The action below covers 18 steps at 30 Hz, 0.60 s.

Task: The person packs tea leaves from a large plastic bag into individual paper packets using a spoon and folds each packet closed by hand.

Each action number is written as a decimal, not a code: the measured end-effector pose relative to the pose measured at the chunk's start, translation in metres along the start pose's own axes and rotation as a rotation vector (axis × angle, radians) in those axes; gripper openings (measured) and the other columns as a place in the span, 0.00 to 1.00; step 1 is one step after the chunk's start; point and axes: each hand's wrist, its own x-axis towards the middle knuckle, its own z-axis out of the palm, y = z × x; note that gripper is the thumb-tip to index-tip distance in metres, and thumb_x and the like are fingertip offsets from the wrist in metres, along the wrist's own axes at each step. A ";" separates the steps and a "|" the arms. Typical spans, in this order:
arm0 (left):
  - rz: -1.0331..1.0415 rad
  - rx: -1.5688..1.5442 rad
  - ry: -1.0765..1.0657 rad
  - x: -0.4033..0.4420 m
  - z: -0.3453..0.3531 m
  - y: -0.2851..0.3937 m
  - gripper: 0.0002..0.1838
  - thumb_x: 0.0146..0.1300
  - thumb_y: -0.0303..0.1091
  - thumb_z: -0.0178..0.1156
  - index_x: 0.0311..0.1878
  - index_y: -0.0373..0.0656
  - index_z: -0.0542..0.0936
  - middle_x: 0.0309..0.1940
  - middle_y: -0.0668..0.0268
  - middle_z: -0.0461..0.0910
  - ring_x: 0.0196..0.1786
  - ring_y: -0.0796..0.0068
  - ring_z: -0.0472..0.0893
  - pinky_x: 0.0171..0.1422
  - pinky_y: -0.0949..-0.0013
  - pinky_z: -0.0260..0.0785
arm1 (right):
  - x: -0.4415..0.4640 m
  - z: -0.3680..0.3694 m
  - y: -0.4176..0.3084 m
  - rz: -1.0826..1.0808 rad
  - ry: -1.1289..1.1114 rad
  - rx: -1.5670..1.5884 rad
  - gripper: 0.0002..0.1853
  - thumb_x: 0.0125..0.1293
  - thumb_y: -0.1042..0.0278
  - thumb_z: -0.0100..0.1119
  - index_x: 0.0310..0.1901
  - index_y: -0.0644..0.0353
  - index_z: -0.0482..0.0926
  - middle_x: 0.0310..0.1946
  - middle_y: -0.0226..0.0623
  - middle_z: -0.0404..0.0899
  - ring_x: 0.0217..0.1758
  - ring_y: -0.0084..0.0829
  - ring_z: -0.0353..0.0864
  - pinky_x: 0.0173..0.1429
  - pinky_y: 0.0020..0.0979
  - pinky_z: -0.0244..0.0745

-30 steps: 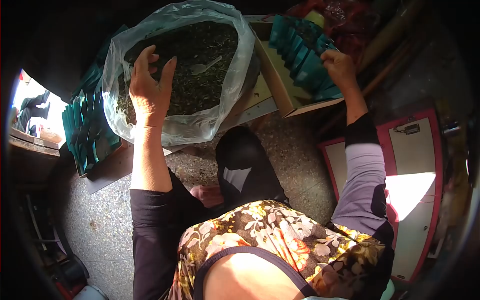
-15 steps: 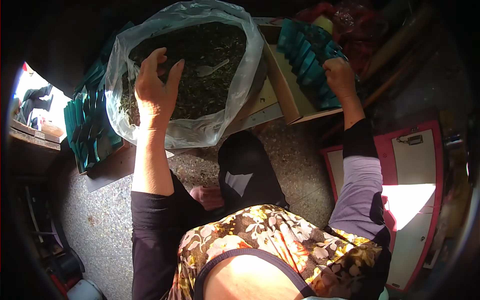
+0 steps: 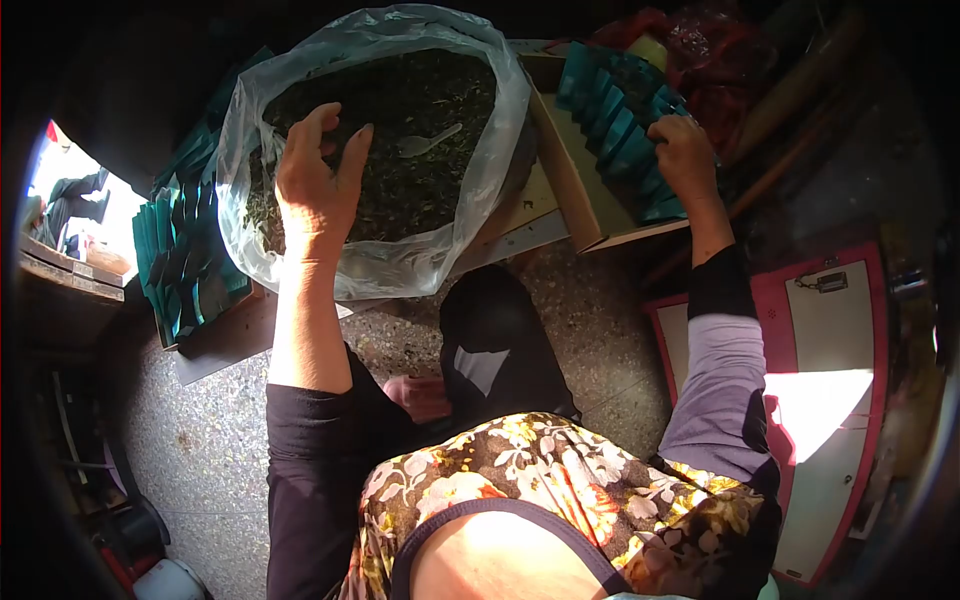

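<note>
My left hand (image 3: 322, 185) hovers over the left part of a clear plastic bag (image 3: 480, 190) filled with dried leaves (image 3: 400, 195), its fingers apart and nothing between them. A translucent spoon (image 3: 430, 141) lies on the leaves. At the right, my right hand (image 3: 686, 150) has its fingers closed at the edge of a row of green packets (image 3: 615, 125) in a cardboard box (image 3: 568, 180); what the fingertips hold, if anything, is too small to make out.
More green packets (image 3: 185, 260) stand in a box at the left. Behind the right-hand box lies a red plastic bag (image 3: 710, 50). A pink-framed white cabinet (image 3: 830, 320) stands at the lower right, on the speckled floor (image 3: 220, 450). Part of a person (image 3: 75, 205) shows at the far left.
The whole view has shifted slightly, so the bag and boxes appear a little further right and lower. Both hands keep nearly the same pose and place relative to them.
</note>
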 end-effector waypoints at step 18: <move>0.007 0.031 0.006 0.000 0.000 0.001 0.18 0.59 0.36 0.67 0.50 0.40 0.78 0.42 0.58 0.80 0.40 0.64 0.81 0.45 0.67 0.75 | 0.003 -0.008 -0.003 0.019 0.037 0.019 0.10 0.47 0.84 0.53 0.30 0.59 0.77 0.33 0.38 0.79 0.43 0.45 0.76 0.46 0.42 0.72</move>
